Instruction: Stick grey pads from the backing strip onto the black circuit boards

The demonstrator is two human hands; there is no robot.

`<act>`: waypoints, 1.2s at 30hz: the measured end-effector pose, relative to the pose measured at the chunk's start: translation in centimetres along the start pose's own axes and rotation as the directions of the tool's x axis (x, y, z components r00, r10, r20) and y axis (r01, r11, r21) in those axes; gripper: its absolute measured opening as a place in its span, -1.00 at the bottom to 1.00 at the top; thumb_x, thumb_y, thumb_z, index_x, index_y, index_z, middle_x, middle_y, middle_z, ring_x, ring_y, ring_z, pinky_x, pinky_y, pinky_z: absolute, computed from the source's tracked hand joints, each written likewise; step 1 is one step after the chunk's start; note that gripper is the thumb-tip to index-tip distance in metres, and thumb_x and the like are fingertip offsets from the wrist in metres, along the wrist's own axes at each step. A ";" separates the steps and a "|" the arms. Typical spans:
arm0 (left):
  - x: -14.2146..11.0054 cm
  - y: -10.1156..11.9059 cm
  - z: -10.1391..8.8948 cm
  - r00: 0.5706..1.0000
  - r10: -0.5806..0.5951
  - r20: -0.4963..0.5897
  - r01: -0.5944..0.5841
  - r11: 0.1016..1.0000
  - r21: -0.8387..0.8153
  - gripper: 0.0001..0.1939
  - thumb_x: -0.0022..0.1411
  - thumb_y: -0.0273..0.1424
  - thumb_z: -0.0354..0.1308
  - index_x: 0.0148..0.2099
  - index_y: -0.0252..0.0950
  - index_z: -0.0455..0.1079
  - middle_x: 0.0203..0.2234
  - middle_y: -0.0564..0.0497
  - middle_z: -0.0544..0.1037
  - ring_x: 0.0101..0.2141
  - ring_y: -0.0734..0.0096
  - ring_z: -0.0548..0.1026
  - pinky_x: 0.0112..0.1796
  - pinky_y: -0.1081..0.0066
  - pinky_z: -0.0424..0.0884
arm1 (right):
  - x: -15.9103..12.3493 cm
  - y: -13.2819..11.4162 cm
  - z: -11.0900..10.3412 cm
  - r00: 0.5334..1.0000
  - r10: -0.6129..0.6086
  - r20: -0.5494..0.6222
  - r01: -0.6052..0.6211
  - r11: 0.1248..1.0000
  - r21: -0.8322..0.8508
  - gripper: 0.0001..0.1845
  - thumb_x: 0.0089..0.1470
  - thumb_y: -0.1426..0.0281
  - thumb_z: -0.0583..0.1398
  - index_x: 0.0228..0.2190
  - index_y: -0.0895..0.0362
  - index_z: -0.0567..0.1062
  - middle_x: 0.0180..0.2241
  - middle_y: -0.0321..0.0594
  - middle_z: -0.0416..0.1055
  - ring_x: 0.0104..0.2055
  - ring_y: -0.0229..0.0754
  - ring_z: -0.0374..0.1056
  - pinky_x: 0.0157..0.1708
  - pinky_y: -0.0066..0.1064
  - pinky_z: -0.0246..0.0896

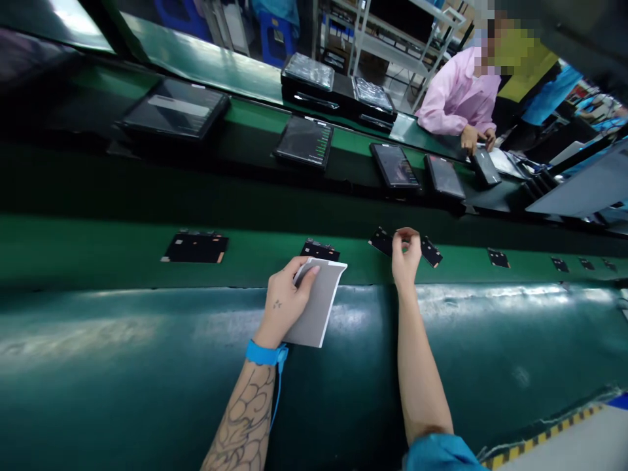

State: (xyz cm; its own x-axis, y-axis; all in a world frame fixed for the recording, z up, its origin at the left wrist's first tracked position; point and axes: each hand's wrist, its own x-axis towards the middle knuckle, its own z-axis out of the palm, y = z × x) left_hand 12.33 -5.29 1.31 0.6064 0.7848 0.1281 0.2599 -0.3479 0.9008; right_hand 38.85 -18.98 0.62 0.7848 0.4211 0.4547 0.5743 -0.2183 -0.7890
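Observation:
My left hand [288,302] grips a stiff grey-white sheet [318,304] by its upper edge, just above the near edge of the green conveyor belt [98,258]. A little ahead of that sheet lies a flat black part [320,250]. My right hand [406,255] pinches a thin black piece [430,252] on the belt, and its fingers hide the middle of that piece. Further left lies a larger black pad with copper-coloured corners [195,248]. Several smaller black pieces [498,258] sit in a row to the right.
Several dark tablets [305,141] lie on a far belt, where a person in a pink sleeve [458,95] handles one with both hands. Metal shelving [397,46] stands behind. A dark green curved cover [147,373] lies under my arms.

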 end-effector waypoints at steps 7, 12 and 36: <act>0.0 0.2 0.2 1.000 0.010 -0.010 -0.010 1.000 -0.019 -0.76 0.51 -0.20 0.16 0.00 -0.23 0.54 -0.23 -0.03 0.72 -0.27 0.21 0.65 -0.24 0.33 0.46 | -2.5 -7.5 2.1 0.753 -0.229 0.616 0.080 0.962 0.260 -0.82 0.40 0.17 0.31 -0.17 -0.02 0.68 -0.18 -0.18 0.58 -0.14 -0.06 0.49 -0.19 -0.20 0.34; 0.0 0.3 0.2 1.000 0.021 0.004 -0.021 0.999 -0.028 -0.77 0.51 -0.21 0.15 0.00 -0.22 0.54 -0.23 -0.04 0.72 -0.24 0.18 0.66 -0.21 0.33 0.48 | -3.3 -8.1 3.3 0.762 -0.221 0.609 0.071 0.963 0.261 -0.79 0.41 0.14 0.30 -0.14 -0.02 0.68 -0.17 -0.17 0.58 -0.15 -0.07 0.48 -0.15 -0.17 0.40; 0.1 0.2 0.3 1.000 0.024 0.003 -0.024 0.999 -0.031 -0.76 0.51 -0.20 0.15 0.00 -0.22 0.54 -0.23 -0.04 0.71 -0.26 0.20 0.65 -0.22 0.33 0.48 | -2.7 -6.6 2.8 0.826 -0.146 0.545 0.012 0.970 0.241 -0.75 0.45 0.12 0.22 -0.18 0.02 0.52 -0.20 -0.21 0.43 -0.20 -0.12 0.38 -0.17 -0.24 0.32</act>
State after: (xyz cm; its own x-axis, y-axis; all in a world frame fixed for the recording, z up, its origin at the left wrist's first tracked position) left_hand 12.63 -5.46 1.33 0.6148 0.7745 0.1489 0.2219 -0.3510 0.9097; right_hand 32.35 -16.19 3.42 0.4375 0.8591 0.2658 0.5109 0.0058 -0.8596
